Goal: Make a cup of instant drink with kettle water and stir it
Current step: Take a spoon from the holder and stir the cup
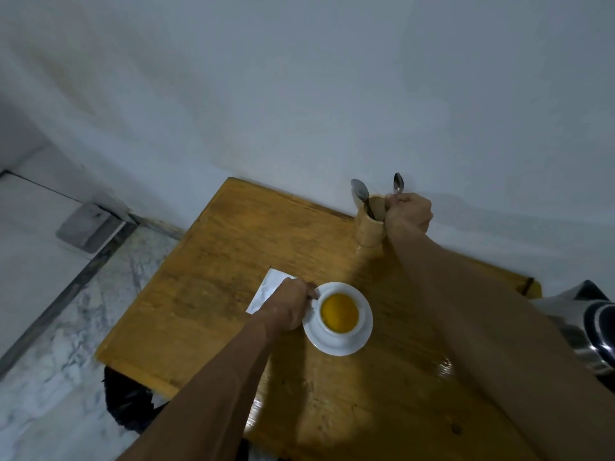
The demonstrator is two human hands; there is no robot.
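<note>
A white cup (339, 330) holding orange-yellow drink stands on a white saucer (357, 341) in the middle of the wooden table (213, 287). My left hand (289, 307) grips the cup at its left side. At the back of the table, against the wall, a bamboo holder (369, 227) holds a spoon (361, 193) leaning left. My right hand (408, 212) is closed around the handle of a second spoon (398, 183), whose bowl points up above the holder's rim.
An opened white sachet (266, 291) lies flat just left of the cup, partly under my left hand. A steel kettle (585, 331) with a dark handle stands at the table's right edge. The wall runs along the table's back; marble floor lies left.
</note>
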